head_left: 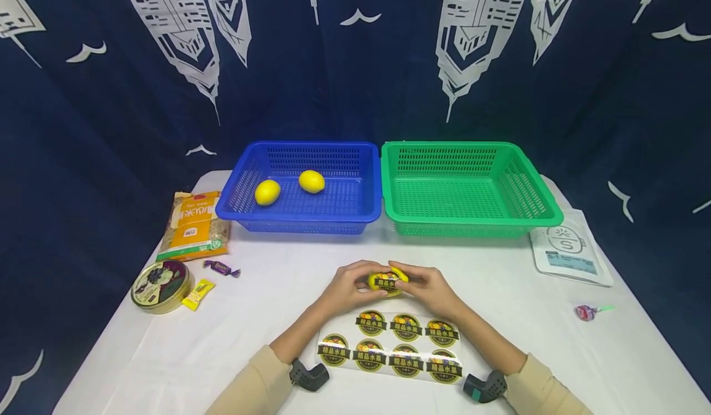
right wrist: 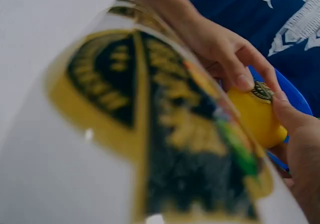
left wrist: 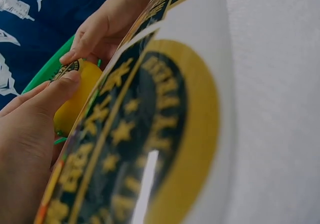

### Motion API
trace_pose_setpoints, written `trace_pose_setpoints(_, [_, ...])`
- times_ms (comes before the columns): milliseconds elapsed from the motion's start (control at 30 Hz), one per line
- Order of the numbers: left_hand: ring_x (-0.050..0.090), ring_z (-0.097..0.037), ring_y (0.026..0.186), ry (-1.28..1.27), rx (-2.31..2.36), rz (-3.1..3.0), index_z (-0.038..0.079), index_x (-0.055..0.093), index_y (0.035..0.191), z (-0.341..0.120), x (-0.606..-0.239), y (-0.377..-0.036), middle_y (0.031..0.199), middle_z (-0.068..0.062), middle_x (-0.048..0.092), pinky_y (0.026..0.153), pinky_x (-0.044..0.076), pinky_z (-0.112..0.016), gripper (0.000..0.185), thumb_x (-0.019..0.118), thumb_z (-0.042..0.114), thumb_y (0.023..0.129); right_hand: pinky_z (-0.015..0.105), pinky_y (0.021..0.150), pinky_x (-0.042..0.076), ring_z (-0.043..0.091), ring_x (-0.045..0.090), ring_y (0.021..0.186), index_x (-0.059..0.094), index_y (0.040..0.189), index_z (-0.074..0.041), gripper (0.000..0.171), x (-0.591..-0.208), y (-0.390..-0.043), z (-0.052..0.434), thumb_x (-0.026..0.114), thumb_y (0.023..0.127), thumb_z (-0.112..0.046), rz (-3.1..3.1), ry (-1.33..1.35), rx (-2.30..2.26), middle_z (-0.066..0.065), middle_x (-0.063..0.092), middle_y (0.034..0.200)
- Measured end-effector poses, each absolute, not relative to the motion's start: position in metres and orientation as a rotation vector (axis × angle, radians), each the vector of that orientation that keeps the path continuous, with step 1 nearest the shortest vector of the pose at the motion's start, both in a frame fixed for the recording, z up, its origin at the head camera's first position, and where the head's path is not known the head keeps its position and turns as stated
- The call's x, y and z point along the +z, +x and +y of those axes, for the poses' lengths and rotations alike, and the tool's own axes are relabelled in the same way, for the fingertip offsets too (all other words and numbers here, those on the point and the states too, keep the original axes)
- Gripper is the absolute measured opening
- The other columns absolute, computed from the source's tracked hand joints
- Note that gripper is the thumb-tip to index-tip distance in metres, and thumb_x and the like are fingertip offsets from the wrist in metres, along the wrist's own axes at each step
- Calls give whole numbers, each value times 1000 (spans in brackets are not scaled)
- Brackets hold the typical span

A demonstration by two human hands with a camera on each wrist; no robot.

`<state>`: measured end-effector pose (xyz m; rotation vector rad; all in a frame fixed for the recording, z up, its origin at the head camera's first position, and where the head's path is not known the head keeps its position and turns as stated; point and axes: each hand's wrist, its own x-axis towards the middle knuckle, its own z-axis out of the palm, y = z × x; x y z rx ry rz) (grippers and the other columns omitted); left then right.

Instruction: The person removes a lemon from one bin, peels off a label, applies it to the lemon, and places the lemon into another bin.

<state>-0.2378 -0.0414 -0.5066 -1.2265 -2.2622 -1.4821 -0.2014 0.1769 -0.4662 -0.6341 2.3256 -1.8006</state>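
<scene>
A yellow lemon (head_left: 401, 273) is held between both hands above the white table, just beyond a sheet of round stickers (head_left: 389, 333). My left hand (head_left: 350, 288) grips its left side, and my right hand (head_left: 436, 291) grips its right side. On the lemon's near face lies a round black-and-gold sticker (head_left: 384, 283). Both thumbs touch the sticker's area, as the right wrist view shows with the lemon (right wrist: 255, 119) and sticker (right wrist: 262, 91). The sheet carries several more such stickers and fills much of both wrist views, blurred. Fingers behind the lemon are partly hidden.
Behind the hands stand a blue basket (head_left: 300, 225) with two lemons (head_left: 311, 181) and a green basket (head_left: 472, 230). To the left are a food bag (head_left: 194, 226), round tin (head_left: 161, 285) and wrapped candies (head_left: 198, 294). Rightward lie a white pouch (head_left: 572, 248) and a lollipop (head_left: 586, 312).
</scene>
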Motion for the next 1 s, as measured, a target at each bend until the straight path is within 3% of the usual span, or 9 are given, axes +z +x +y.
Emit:
trace_pose_setpoints(333, [55,-12,110,-1250,-1512,-2297,15,62,119,-42,-504,-238,119,1,59,85,50,-20,45,76,21,77,26,93,45,18,55,112,57,124,-3,42,-467,-203,184,67,84,-12,2401,-711,-1760,8,56,125])
trace_pose_setpoints(567, [55,-16,110,-1263,-1638,-2263,10,61,119,-41,-504,-233,122,-5,57,81,52,-22,44,74,19,78,29,94,45,14,58,108,57,127,-17,48,-480,-218,208,70,82,-25,2604,-1037,-1508,-3,58,123])
trace_pose_setpoints(700, [57,-16,108,-1250,-1664,-2249,10,61,118,-40,-505,-233,121,-6,58,80,52,-22,44,75,17,77,24,86,50,13,65,92,63,116,-7,39,-470,-222,220,72,79,-5,2955,-1165,-1632,4,67,106])
trace_pose_setpoints(833, [59,-15,103,-1205,-1687,-2243,9,63,115,-40,-502,-231,117,-6,60,77,53,-22,44,77,14,74,15,69,53,6,64,69,63,111,1,31,-460,-225,236,65,81,8,3237,-803,-2028,15,68,85])
trace_pose_setpoints(1000, [60,-25,103,-1123,-1799,-2211,-1,62,112,-42,-467,-223,116,-16,60,80,54,-30,43,76,2,72,15,50,49,4,56,53,57,125,-11,34,-462,-229,267,59,91,-17,3271,-6,-2270,9,66,80])
